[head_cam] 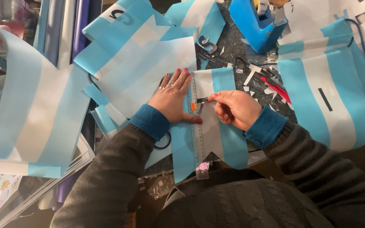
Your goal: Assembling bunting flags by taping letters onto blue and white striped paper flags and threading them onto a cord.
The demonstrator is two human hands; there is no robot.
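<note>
Left hand (172,98) pressing ruler (197,126), right hand (234,109) beside

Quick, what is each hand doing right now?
Left hand: open, flat, pressing the clear ruler.
Right hand: closed, pinching a small cut-out piece.

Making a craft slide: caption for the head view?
Left hand flat beside a ruler; right hand holds a small cutout.

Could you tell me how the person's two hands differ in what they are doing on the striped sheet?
The left hand lies flat with fingers spread, pressing the clear ruler; the right hand is curled, pinching a small cutting tool against the ruler's edge. The left hand wears rings; none show on the right hand. Both rest on the blue and white striped sheet and have teal cuffs.
</note>
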